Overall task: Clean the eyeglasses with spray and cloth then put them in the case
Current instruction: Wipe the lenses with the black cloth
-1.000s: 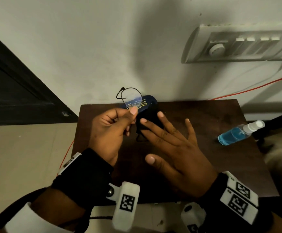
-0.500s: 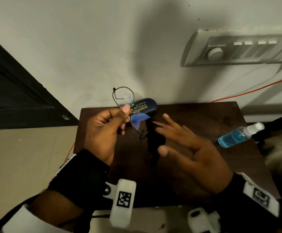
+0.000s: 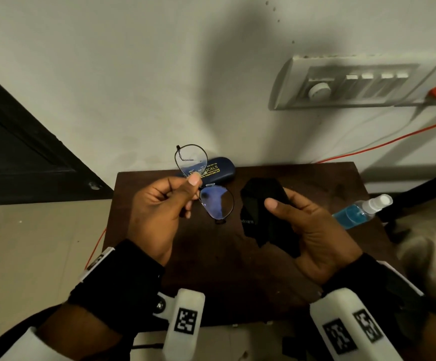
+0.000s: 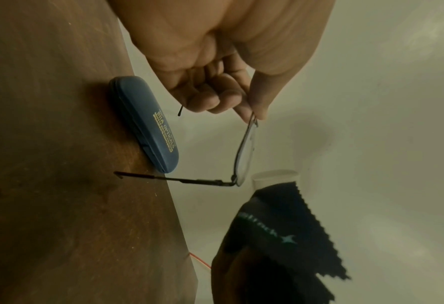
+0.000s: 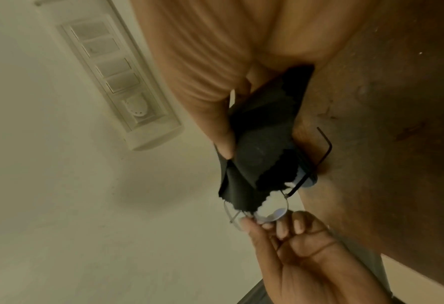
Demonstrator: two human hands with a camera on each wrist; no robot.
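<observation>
Head view: eyeglasses [image 3: 204, 188] in left hand [image 3: 159, 204] grip, cloth [image 3: 266, 212] right.

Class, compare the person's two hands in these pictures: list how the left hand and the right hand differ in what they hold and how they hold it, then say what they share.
1. The left hand pinches the eyeglasses between thumb and forefinger; the right hand grips the black cloth.
2. The left hand's other fingers curl into the palm; the right hand's thumb lies across the cloth.

Both are raised above the table and wear black wrist bands.
</observation>
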